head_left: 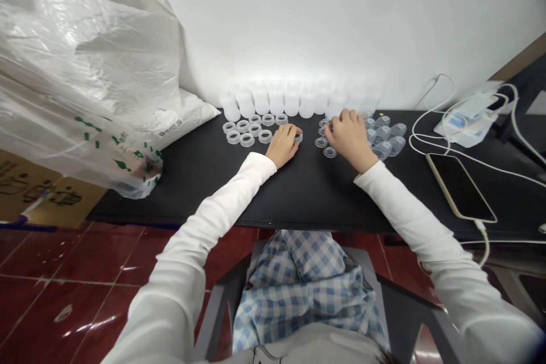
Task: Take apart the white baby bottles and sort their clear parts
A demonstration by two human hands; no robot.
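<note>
My left hand (282, 144) lies knuckles up on the black table (205, 176), fingers curled over a clear plastic ring (298, 137) at its fingertips. To its left sit several more clear rings (249, 129) in a loose group. My right hand (350, 137) rests with bent fingers over small clear rings (325, 146), beside a pile of clear plastic caps (387, 137). What the right fingers grip is hidden. A row of white translucent cups (281, 99) stands along the wall behind both hands.
A big crumpled plastic bag (85, 79) fills the left end of the table, above a cardboard box (38, 187). A phone (459, 186) on a white cable lies at the right, with a charger block (467, 122) behind it. Red tiled floor lies below.
</note>
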